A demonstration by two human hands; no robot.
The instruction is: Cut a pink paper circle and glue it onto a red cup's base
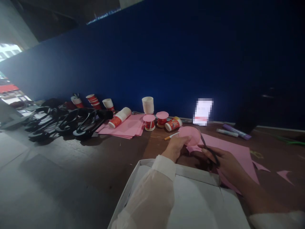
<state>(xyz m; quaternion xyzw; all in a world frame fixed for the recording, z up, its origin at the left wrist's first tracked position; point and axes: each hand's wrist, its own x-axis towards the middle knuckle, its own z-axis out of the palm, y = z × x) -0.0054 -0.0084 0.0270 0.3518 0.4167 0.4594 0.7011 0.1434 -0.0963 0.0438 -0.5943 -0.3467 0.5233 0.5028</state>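
Note:
My left hand [177, 144] pinches a roundish piece of pink paper [190, 135] by its lower left edge. In my right hand [225, 162] is a pair of dark-handled scissors [209, 149], its blades at the right edge of the pink piece. Beneath and to the right lies a larger pink sheet [234, 152]. Pink offcuts [285, 176] are scattered at the far right. Beyond my left hand stand two upturned red paper cups, each topped with a pink disc [162, 115]. A red patterned cup [173, 124] lies on its side next to them.
An open white box [200, 200] sits under my forearms. Behind are a stack of pink sheets [127, 127] with cups on it, a white cup [148, 105], a blurred bright screen [202, 111] and markers [237, 131]. Black strapped items [71, 122] lie left. A dark blue partition [166, 57] rises behind.

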